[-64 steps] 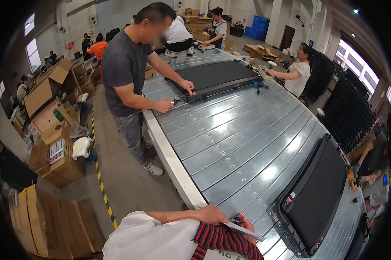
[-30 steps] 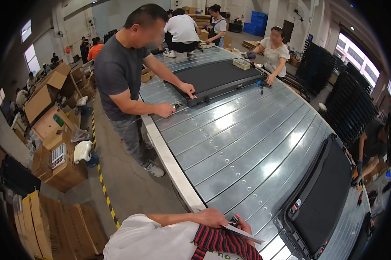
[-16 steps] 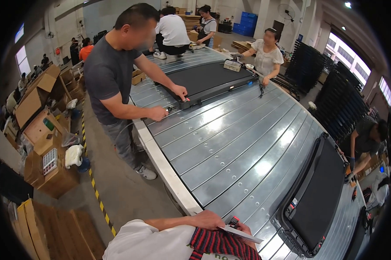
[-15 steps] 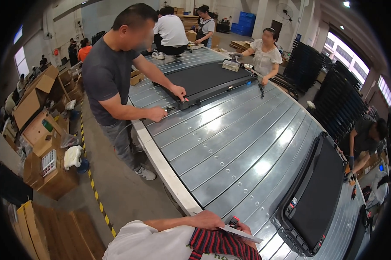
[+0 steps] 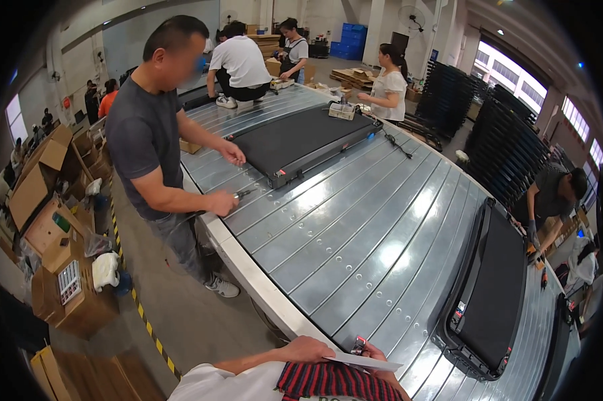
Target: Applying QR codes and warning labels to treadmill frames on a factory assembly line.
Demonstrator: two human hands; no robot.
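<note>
My left hand [image 5: 308, 350] is closed at the left end of a thin white sheet [image 5: 365, 361], pinching it close to my body. On the other side, my right hand [image 5: 376, 355] has its fingers around a small dark part with red and silver on it [image 5: 359, 345]; its exact kind is too small to make out. The sheet lies across the right hand and hides much of its palm. Below both hands hangs red-and-black striped cloth [image 5: 335, 382]. Both hands are at the near edge of a ribbed metal table [image 5: 341, 294].
A black flat frame with a dark panel [image 5: 492, 294] lies to the right. Farther off, a similar panel [image 5: 301, 140] carries a small box [image 5: 341, 111]. A co-worker in grey [image 5: 161, 140] stands at the left edge holding a tool. Cartons [image 5: 74, 287] stand on the floor at left.
My view has shifted a little. The grey-shirted co-worker's hands have come away from the far panel's corner. The person in white across the table has let go of a cable and turned aside.
</note>
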